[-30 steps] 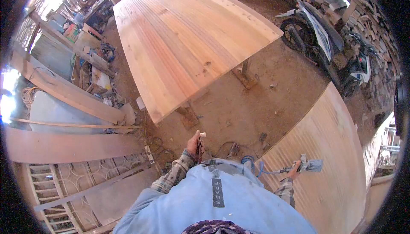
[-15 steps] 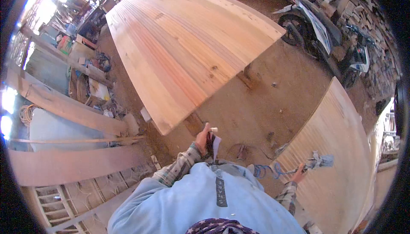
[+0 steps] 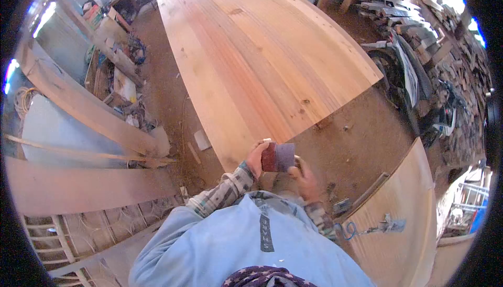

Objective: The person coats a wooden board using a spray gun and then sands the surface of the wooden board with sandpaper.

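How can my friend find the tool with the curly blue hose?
Start at the big wooden panel in the middle, then go down and right to the paler board. The tool lies there, greyish, with a curly blue hose beside it. Unlike the dark red and grey piece, it isn't in the left hand.

I can read one text on my feed: "SHARE", light capitals on the dark strip (image 3: 266,234) down the front of the light blue top (image 3: 215,242). Letters stack along the strip, S lowest, E uppermost in view.
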`<state>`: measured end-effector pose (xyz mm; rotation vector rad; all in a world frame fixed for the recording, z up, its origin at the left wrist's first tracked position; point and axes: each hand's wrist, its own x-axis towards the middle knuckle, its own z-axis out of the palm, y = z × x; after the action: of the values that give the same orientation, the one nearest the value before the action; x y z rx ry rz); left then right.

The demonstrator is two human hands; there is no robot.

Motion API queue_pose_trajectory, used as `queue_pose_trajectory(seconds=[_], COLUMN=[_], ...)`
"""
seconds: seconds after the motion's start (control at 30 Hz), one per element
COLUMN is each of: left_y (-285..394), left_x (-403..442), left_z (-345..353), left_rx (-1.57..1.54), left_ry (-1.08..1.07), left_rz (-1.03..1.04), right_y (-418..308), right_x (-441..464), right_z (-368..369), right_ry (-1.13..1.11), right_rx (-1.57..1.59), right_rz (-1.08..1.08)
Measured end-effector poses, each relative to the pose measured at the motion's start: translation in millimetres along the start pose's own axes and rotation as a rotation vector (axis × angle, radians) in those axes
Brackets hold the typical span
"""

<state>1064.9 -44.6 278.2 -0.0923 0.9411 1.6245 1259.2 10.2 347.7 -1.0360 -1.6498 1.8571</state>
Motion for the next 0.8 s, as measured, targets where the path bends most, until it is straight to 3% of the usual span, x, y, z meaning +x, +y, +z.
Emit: queue_pose_trajectory(seconds=[0.07,0.1,0.17,0.3,0.37,0.43,0.5,0.57,0.6,0.67,0.7,0.73,0.8], left_y=[3,-1,7,48,55,70,67,70,72,75,105,126,125], left_x=[6,20,23,14,19,6,11,12,11,14,-1,-12,14], left_z=[-5,-25,-38,-52,-66,-59,-75,-85,-93,-109,-76,-55,-116], left_rx=[-0.008,-0.02,-0.04,-0.139,-0.238,-0.1,-0.115,-0.093,-0.072,0.169,0.067,0.114,0.169], left_ry=[0.052,0.067,0.089,0.157,0.173,0.332,0.316,0.25,0.222,0.199,0.37,0.332,0.23], left_rz=[0.073,0.132,0.182,0.241,0.248,0.39,0.335,0.29,0.252,0.291,0.115,0.107,0.223], right_y=[30,29,25,36,31,22,27,55,58,55,41,32,51], right_x=[35,44,67,116,142,169,198,227,235,239,234,233,225], right_z=[19,25,32,19,13,16,23,33,41,69,90,101,144], right_ry=[-0.006,-0.013,-0.018,0.013,0.006,-0.026,-0.052,0.317,0.253,0.153,0.105,-0.091,-0.257], right_rx=[-0.38,-0.388,-0.101,-0.04,-0.188,-0.23,-0.268,-0.653,-0.571,-0.434,-0.392,-0.509,-0.257], right_rz=[-0.021,-0.012,0.031,0.137,0.044,0.009,-0.018,-0.399,-0.2,-0.056,-0.105,-0.214,-0.162])
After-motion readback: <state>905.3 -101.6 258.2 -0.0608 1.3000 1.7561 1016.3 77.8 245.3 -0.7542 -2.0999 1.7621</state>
